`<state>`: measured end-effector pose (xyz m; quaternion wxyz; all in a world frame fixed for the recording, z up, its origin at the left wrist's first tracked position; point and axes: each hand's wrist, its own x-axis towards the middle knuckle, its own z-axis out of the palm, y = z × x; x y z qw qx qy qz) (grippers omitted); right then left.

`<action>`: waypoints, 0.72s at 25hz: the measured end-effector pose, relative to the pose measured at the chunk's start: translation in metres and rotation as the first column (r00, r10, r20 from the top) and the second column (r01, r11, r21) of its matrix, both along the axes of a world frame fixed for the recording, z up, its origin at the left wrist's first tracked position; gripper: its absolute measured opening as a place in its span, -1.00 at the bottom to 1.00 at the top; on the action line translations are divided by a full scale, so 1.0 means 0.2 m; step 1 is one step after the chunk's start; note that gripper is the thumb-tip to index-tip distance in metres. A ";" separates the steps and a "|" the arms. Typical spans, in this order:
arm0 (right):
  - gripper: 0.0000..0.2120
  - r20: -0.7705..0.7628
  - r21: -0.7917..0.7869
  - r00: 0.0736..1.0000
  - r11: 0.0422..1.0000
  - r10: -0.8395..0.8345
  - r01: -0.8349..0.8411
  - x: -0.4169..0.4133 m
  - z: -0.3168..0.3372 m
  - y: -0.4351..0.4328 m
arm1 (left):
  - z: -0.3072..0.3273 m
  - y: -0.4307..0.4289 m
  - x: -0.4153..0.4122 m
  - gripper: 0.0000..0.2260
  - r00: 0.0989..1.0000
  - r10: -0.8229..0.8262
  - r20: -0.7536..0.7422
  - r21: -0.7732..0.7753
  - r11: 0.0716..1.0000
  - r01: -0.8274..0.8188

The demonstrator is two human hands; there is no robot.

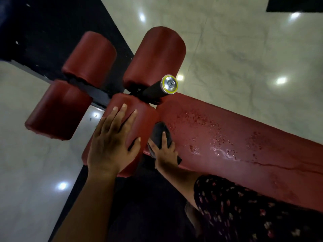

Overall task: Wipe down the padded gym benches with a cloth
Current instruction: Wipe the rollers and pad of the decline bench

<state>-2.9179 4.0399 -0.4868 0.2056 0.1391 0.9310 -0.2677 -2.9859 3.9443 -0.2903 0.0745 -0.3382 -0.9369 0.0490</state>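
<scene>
With the left grip (111, 142) open on the roller pad (148, 116), the right grip (166, 154), clutching the cloth (158, 131), should sweep overlapping strokes across the wet bench (244, 158).

Glossy pale marble-patterned tile floor (244, 58) on the right and left, dotted with bright round light spots. Black speckled rubber mat (52, 23) running from upper left toward the bottom middle; second dark patch (297, 4) cut off at the top right corner. Short black cylindrical handle (155, 91) tilted up toward the camera, capped by a silver metal disc (169, 83) ringed in yellow. Dark fabric with small pink floral print (253, 206) at lower right.
</scene>
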 end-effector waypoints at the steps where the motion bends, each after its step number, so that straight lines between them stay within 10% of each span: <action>1: -0.07 -0.018 -0.024 0.999 0.999 0.028 -0.029 0.00 0.02 0.01 | 0.00 0.00 0.00 -0.37 1.000 0.003 0.007 0.007 1.000 -0.003; 5: -0.35 -0.115 0.021 0.897 0.904 0.427 -0.428 0.05 0.04 0.01 | -0.01 -0.02 0.01 -0.37 1.000 0.018 0.009 0.010 1.000 -0.018; 9: -0.47 -0.053 0.272 0.436 0.433 0.898 -0.859 -0.04 -0.04 0.27 | -0.01 -0.03 0.01 -0.38 1.000 0.026 0.004 0.030 0.999 -0.026; 15: -0.56 -0.041 0.441 0.758 0.693 0.650 -0.570 -0.51 0.25 0.64 | -0.01 -0.01 0.01 -0.39 1.000 0.021 -0.013 0.030 0.999 -0.020; 18: -0.64 -0.126 0.322 0.959 0.925 0.252 -0.201 -0.72 0.36 0.81 | 0.00 -0.02 0.00 -0.40 1.000 0.025 0.001 0.037 0.999 -0.025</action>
